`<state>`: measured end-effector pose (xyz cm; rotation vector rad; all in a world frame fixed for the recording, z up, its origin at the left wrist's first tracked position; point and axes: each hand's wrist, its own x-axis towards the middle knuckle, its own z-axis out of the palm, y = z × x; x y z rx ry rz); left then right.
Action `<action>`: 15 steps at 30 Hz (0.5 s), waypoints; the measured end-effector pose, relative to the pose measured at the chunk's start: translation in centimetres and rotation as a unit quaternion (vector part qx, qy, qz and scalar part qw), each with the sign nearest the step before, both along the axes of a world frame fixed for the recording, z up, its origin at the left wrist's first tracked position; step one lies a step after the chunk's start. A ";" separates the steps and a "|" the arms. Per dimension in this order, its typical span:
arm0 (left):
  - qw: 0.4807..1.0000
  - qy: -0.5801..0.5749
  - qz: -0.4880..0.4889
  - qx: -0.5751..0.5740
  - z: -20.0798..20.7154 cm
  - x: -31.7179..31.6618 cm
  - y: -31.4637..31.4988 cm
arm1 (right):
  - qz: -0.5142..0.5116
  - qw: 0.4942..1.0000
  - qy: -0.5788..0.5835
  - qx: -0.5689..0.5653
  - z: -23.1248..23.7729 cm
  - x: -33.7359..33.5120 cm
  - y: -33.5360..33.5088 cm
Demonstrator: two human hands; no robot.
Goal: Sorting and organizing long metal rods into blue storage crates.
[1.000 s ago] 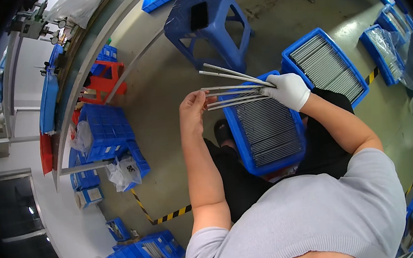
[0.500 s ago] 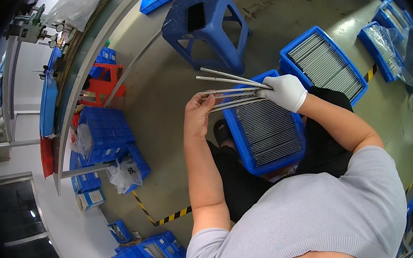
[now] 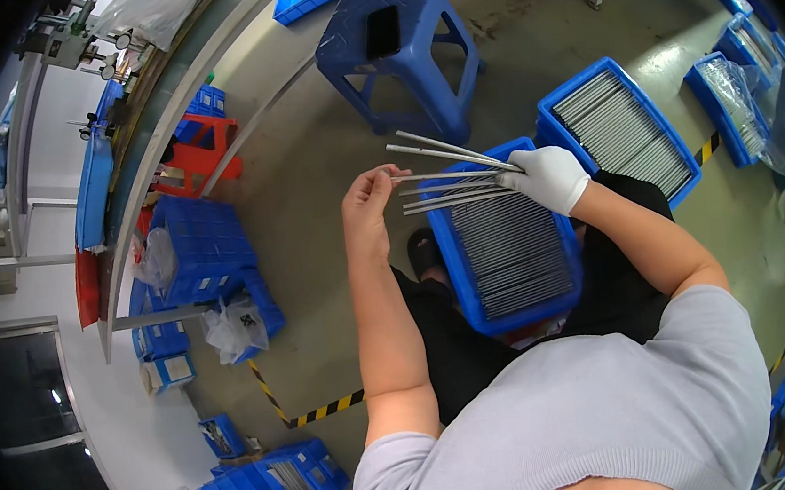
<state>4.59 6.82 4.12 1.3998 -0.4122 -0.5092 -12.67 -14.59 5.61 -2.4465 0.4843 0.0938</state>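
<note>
My right hand (image 3: 552,180), in a white glove, is closed round one end of several thin metal rods (image 3: 445,151), which fan out toward the left. My bare left hand (image 3: 370,207) has its fingertips pinched on the free end of one of these rods. Below them, between my knees, stands a blue bin (image 3: 464,281) holding rows of similar rods (image 3: 518,256). The fanned rods cross above this bin's far edge.
A second blue bin (image 3: 687,158) full of rods stands beyond my right knee. Ahead is a blue stool (image 3: 422,63) with a black phone (image 3: 382,31) on it. Blue crates (image 3: 209,248) and a workbench are at the left, a plastic-covered bin (image 3: 729,109) far right.
My left fingers have moved slightly up and now pinch one rod's end, where before they were around several rod ends. My right hand keeps its hold on the rods.
</note>
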 end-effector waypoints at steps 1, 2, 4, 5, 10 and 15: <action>1.000 0.002 -0.016 0.006 0.0 -0.1 -0.1 | -0.001 1.000 0.001 0.000 0.0 0.0 0.0; 0.999 0.005 -0.032 0.013 -0.1 -0.1 -0.2 | -0.002 1.000 0.000 -0.003 0.0 -0.1 -0.1; 0.999 0.010 -0.038 0.006 -0.5 0.2 -0.1 | -0.002 1.000 0.000 -0.006 0.1 -0.1 -0.1; 0.999 0.014 -0.043 -0.001 -0.6 0.3 0.0 | 0.000 1.000 -0.005 -0.019 0.1 -0.1 -0.1; 0.999 -0.010 -0.019 0.026 -0.2 -0.2 -0.3 | 0.001 0.994 -0.024 -0.104 0.5 -0.3 0.3; 0.999 -0.010 -0.037 -0.011 0.1 -0.1 -0.3 | 0.008 1.000 -0.005 -0.005 -0.2 -0.5 0.0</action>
